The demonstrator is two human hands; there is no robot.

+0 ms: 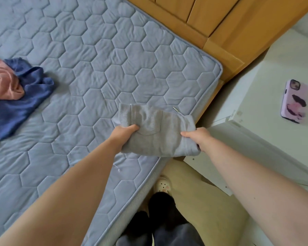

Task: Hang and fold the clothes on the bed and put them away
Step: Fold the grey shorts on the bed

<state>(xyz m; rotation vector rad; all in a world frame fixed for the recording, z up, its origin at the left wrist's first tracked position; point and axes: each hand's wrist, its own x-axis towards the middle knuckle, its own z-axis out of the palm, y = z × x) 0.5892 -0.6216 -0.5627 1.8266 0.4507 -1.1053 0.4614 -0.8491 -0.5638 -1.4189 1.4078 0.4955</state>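
At the bed's corner: folded grey garment (pixel 156 132), possibly shorts, gripped by left hand (pixel 126 134) and right hand (pixel 196 137) above the mattress (pixel 96 55). Not yet stored. Outstanding: pink garment (pixel 2 80) and blue garment (pixel 20 103), crumpled, unfolded.

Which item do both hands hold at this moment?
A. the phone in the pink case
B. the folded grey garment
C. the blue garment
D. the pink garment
B: the left hand and the right hand grip opposite ends of the folded grey garment, while the blue garment and the pink garment lie untouched on the bed, and the phone lies on the white furniture.
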